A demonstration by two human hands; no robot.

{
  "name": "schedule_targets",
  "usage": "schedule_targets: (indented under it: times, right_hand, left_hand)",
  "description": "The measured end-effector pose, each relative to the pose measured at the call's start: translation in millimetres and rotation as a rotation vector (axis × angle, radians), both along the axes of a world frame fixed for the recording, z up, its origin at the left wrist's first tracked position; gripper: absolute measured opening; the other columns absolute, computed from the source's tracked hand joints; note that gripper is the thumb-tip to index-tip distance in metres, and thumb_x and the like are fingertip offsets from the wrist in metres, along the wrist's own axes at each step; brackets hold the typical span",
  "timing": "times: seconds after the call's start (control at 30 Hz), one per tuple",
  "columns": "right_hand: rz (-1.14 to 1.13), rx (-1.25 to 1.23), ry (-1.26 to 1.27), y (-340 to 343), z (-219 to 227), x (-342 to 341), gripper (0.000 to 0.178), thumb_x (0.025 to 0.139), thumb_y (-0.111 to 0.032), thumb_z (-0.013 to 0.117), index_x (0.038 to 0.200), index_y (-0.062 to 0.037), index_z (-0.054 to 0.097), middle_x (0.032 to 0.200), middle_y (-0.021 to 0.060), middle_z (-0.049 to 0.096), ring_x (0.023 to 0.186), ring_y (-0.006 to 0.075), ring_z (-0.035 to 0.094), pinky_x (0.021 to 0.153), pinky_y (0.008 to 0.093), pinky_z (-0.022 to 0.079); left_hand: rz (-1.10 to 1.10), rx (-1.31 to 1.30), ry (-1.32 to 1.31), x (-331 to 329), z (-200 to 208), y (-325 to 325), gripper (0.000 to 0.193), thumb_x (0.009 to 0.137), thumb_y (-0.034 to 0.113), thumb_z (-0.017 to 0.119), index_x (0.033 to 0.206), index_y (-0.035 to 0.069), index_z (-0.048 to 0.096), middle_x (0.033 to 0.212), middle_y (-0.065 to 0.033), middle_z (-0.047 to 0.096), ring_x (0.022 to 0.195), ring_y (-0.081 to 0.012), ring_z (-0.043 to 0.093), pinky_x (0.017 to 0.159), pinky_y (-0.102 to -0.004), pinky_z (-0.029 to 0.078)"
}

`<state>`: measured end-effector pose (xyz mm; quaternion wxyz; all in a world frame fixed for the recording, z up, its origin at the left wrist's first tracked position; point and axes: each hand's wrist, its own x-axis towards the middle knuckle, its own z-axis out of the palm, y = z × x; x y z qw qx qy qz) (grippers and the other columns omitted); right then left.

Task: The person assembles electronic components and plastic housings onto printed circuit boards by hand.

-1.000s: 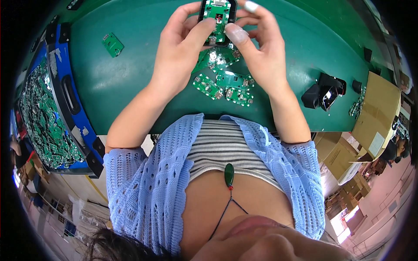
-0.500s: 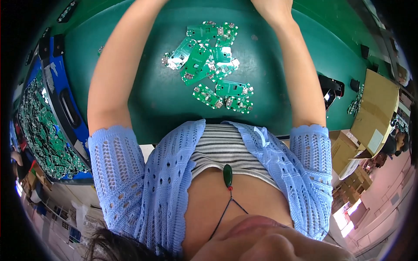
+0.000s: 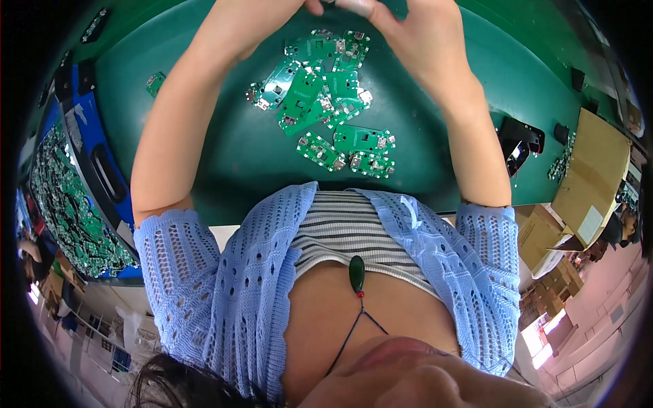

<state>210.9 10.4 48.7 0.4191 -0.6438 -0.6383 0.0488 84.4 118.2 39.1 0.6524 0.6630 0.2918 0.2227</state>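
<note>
My left hand and my right hand come together at the top edge, beyond a loose pile of green circuit boards. The fingertips are closed and nearly meet around something small and greyish, mostly cut off by the frame. Which hand grips it more firmly is hidden. Several boards in the pile overlap, with silver metal ports along their ends. On the near side lie a narrow board, a wider board and a small board, close to one another.
A green work surface lies under the boards. One single board sits left of my left forearm. A blue bin packed with boards stands at the left edge. At the right are a black object and an open cardboard box.
Both hands have come toward me and inward, so their fingers now meet at the top edge. The single board at left shows more fully. The pile appears unchanged.
</note>
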Motion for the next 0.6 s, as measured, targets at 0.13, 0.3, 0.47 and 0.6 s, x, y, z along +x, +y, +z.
schedule_targets:
  times: [0.13, 0.3, 0.47, 0.6]
  right_hand:
    - [-0.034, -0.207, -0.222, -15.2, -5.7, -2.7, 0.029, 0.072, -0.006, 0.070, 0.098, -0.0008, 0.060, 0.097, 0.0150, 0.060, 0.086, 0.0307, 0.059, 0.076, 0.0366, 0.047]
    - [0.128, -0.171, 0.402, -14.9, 3.1, -33.8, 0.022, 0.074, -0.004, 0.064, 0.096, -0.0042, 0.061, 0.087, 0.0138, 0.056, 0.080, 0.0300, 0.057, 0.072, 0.0374, 0.046]
    - [0.194, -0.293, -0.314, -9.0, -24.7, -34.0, 0.035, 0.076, -0.005, 0.053, 0.110, -0.0069, 0.059, 0.098, 0.0154, 0.053, 0.093, 0.0311, 0.055, 0.075, 0.0371, 0.048]
    - [0.197, -0.355, -0.474, -6.8, -27.8, -37.3, 0.035, 0.076, -0.009, 0.052, 0.110, -0.0068, 0.059, 0.097, 0.0194, 0.052, 0.095, 0.0327, 0.055, 0.075, 0.0383, 0.049]
  left_hand:
    - [0.170, 0.181, 0.129, -17.9, 2.3, -22.4, 0.014, 0.084, 0.001, 0.055, 0.098, -0.001, 0.055, 0.077, -0.0042, 0.057, 0.063, -0.0094, 0.054, 0.058, -0.0228, 0.045]
    - [0.339, 0.365, 0.049, -43.2, -23.3, -21.8, 0.014, 0.083, -0.001, 0.056, 0.097, 0.002, 0.056, 0.088, -0.0045, 0.057, 0.078, -0.0087, 0.053, 0.071, -0.0224, 0.045]
    - [0.387, -0.118, -0.086, -75.4, -38.5, -20.8, 0.027, 0.089, 0.008, 0.054, 0.113, -0.006, 0.051, 0.101, -0.0137, 0.062, 0.091, -0.0239, 0.064, 0.085, -0.0336, 0.051]
    - [0.297, -0.323, -0.144, -81.6, -34.4, -34.9, 0.025, 0.087, 0.004, 0.053, 0.108, -0.009, 0.049, 0.100, -0.0168, 0.062, 0.087, -0.0256, 0.066, 0.082, -0.0310, 0.053]
